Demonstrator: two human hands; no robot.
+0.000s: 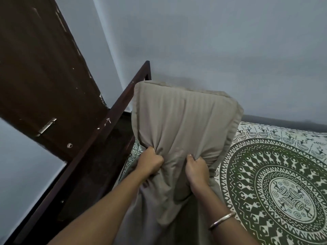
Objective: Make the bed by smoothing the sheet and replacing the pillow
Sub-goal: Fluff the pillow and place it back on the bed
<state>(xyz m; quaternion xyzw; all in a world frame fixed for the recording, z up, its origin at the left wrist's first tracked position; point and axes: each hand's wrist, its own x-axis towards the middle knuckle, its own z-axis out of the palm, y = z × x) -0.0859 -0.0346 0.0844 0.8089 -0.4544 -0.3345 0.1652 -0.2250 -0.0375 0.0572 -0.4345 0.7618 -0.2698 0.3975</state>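
A beige pillow (184,121) is held up on end above the head of the bed, its top edge raised toward the wall. My left hand (150,162) grips a bunch of its cover on the left. My right hand (196,167), a bangle on its wrist, grips the cover on the right. The loose cover hangs down between my forearms. Under and to the right lies the green-and-white patterned sheet (276,183), flat across the mattress.
A dark wooden headboard (113,121) runs along the left of the bed. Behind it stands a dark brown door (44,76) with a metal latch. A pale grey wall (230,50) borders the far side of the bed.
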